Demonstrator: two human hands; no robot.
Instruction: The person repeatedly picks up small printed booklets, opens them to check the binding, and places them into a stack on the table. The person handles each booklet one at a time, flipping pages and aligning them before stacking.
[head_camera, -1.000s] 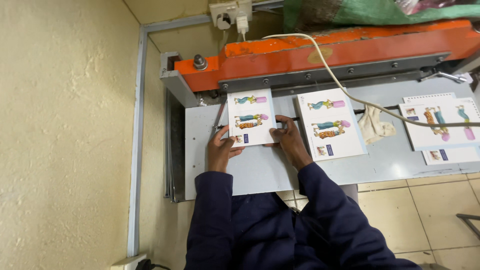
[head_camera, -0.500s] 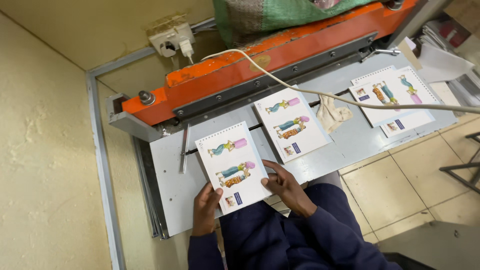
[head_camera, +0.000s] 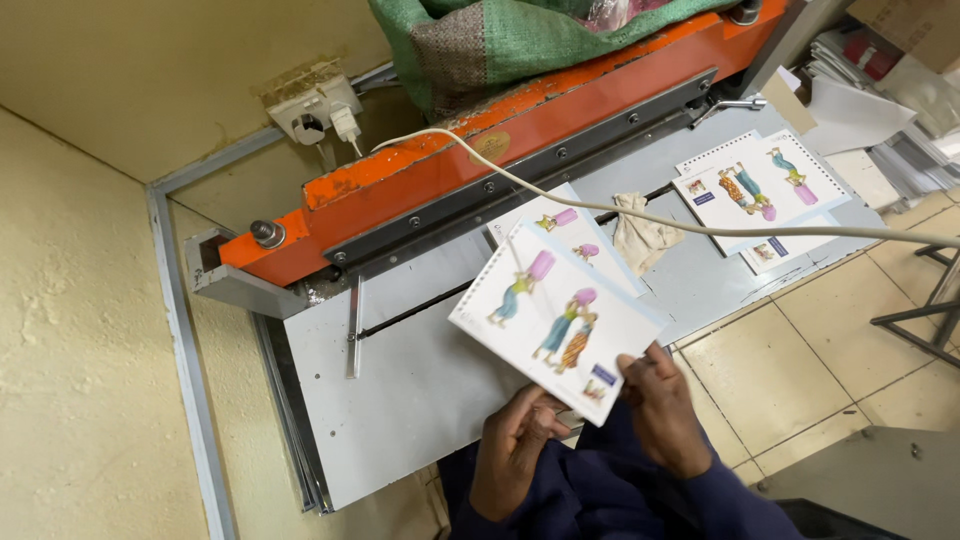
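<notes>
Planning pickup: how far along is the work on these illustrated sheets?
Looks done: the held sheet shows holes along one edge, like the sheets at far right. In hand: left hand and right hand hold it above the grey bed. Maybe left: another sheet by the orange machine, edge unclear.

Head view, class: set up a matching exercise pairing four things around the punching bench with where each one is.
Things:
1. illustrated booklet
2. crumpled cloth
3. wall socket
4. green woven sack

Places:
A. on top of the orange machine
B. on the wall, above the machine's left end
C. on the grey table, under the white cable
D. held up in both hands: left hand, right hand

Pairs: 1-D, 2-C, 3-B, 4-A
</notes>
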